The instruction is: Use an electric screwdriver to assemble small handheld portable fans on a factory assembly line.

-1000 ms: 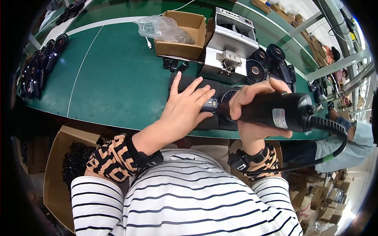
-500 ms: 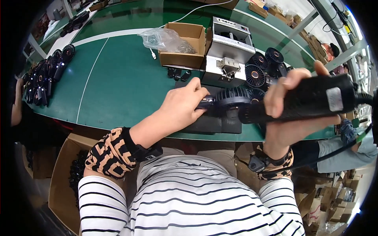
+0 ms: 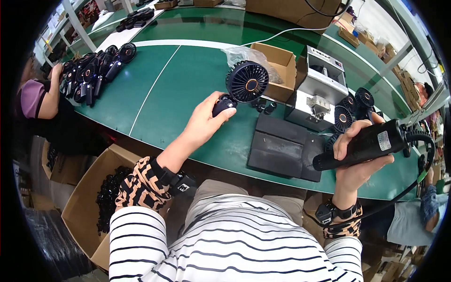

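My left hand (image 3: 205, 120) is closed around the handle of a small dark handheld fan (image 3: 248, 82), raised over the green table with its round grille facing me. In my right hand (image 3: 355, 160) is a black cylindrical corded power screwdriver (image 3: 365, 144), its nose pointing left and its thick cable running off to the right. Below and between the hands a flat black block (image 3: 284, 148) lies at the table's near edge, with nothing on its top. Several more dark fans (image 3: 343, 118) lie just beyond the screwdriver.
A silver machine (image 3: 312, 111) stands behind the black block. Left of it are an open cardboard box (image 3: 290, 80) with a plastic bag and small black parts (image 3: 269, 107). Many fans (image 3: 89, 74) are piled at the far left, near another person's arm (image 3: 55, 80). A carton (image 3: 80, 204) of black parts sits below.
My left hand has lifted the fan off the black block and moved it up and left. The screwdriver has come away from the fan, and my view has shifted left.
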{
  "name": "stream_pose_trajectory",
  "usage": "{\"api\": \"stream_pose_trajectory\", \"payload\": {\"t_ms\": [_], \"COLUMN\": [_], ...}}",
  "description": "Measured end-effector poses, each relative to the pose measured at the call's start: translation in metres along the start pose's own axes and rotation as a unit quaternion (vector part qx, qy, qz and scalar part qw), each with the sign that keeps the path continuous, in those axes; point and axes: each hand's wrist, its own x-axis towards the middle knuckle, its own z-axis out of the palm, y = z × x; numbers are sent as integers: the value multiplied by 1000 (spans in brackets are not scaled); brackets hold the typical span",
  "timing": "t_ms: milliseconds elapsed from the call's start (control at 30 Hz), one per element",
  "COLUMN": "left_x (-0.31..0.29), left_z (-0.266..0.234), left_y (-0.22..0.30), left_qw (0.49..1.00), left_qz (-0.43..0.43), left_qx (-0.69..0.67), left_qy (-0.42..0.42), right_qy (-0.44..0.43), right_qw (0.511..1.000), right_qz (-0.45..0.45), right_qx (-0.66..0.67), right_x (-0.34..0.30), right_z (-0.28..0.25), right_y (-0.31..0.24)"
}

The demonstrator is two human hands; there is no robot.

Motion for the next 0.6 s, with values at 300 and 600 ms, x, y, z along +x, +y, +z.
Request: {"api": "stream_pose_trajectory", "payload": {"t_ms": [300,600], "left_x": [38,62], "left_z": [-238,-317], "left_y": [-133,-148], "left_qw": [888,656], "left_qz": [-65,-328], "left_qx": [361,599], "left_qy": [277,321], "right_qy": [35,31], "right_qw": [999,998], "right_qz": [21,7], "right_qx": [-29,-46], "right_x": [-6,-3], "right_z": [-23,-40], "right_y": [-1,-2]}}
